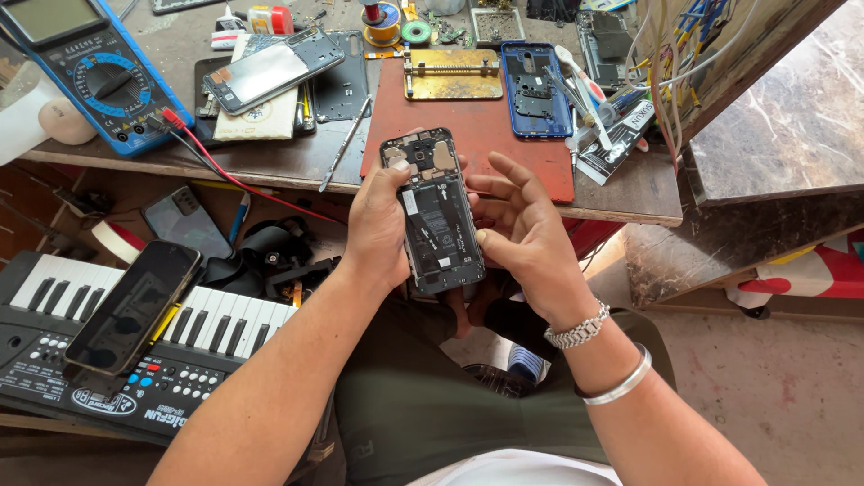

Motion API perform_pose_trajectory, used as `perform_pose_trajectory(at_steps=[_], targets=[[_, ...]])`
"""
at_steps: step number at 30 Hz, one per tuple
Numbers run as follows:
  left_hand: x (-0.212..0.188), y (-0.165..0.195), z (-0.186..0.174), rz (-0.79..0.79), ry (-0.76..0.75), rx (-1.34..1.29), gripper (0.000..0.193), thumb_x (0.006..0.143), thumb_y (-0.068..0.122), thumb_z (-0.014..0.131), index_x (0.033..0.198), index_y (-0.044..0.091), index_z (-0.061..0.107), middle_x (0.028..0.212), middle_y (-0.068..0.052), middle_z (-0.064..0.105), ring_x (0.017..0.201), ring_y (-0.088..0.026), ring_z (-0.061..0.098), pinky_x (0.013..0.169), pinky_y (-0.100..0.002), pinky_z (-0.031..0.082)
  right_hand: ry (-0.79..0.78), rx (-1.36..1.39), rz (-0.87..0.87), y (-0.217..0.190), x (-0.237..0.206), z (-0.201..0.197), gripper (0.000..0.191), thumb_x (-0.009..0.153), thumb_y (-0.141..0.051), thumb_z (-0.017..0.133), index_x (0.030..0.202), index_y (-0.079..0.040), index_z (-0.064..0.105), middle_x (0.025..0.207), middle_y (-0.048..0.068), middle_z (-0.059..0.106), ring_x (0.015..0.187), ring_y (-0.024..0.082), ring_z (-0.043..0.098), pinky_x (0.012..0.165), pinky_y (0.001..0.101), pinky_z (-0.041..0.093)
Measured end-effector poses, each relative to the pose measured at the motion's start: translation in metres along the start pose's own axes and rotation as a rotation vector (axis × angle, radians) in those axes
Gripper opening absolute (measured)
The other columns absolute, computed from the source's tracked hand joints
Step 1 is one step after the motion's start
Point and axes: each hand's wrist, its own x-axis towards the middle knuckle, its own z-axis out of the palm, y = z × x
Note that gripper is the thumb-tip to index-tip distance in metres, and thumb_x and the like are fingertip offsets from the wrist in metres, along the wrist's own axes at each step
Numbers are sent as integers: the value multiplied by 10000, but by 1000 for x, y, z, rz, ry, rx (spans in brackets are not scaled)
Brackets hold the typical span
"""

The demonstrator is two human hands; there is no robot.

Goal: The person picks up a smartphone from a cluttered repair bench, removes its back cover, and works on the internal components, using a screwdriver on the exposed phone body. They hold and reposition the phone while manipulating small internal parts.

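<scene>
Hands over the lap, below the edge of a cluttered wooden workbench (630, 193). Left hand (378, 234) grips an opened phone (435, 211) with its back cover removed, battery and circuit board exposed; the fingers are curled closed around the phone's left edge, thumb lying on that side. Right hand (525, 229) touches the phone's right edge, thumb tip pressed against the frame about midway down, the other fingers spread and half open behind its upper part. The phone is held upright, camera end toward the bench, just in front of a red work mat (490, 135). On the mat lie a brass board holder (452, 74) and a blue phone body (535, 90). A blue multimeter (94, 76) sits at far left. A second phone (133, 306) rests on an electronic keyboard (207, 346) at lower left.
</scene>
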Motion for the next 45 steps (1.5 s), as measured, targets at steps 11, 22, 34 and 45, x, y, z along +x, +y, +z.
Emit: perform_pose_trajectory(at_steps=[11,22,34,45], targets=[[2,1,-2,43,55,68,383,1008,155,411,1365,32,471,1183,-227,672,935,-318,728,778,-460,649,-29,22,39,6,-13,-3,778,828,151,577,1546,-42,349,1477,138,500,1141,181,607,976,327,552],[4,-2,-9,16,39,46,381,1019,178,411,1367,36,475,1173,-194,664,951,-361,736,825,-496,645,183,-784,-340,16,-31,2,381,954,-150,729,1319,-94,637,1529,118,490,1158,209,635,1004,343,544],[5,-4,-9,12,8,119,459,1013,142,397,1468,84,402,1233,-190,650,1012,-280,701,880,-446,625,124,-1247,-493,16,-18,17,461,988,-339,716,1410,-176,629,1693,211,232,1581,436,222,1272,531,241],[6,-2,-8,19,33,216,485,1004,143,406,1484,76,402,1240,-170,627,1088,-240,677,935,-403,591,-5,-1233,-581,5,5,22,566,949,-339,778,1461,-185,594,1688,190,252,1588,431,235,1291,541,246]])
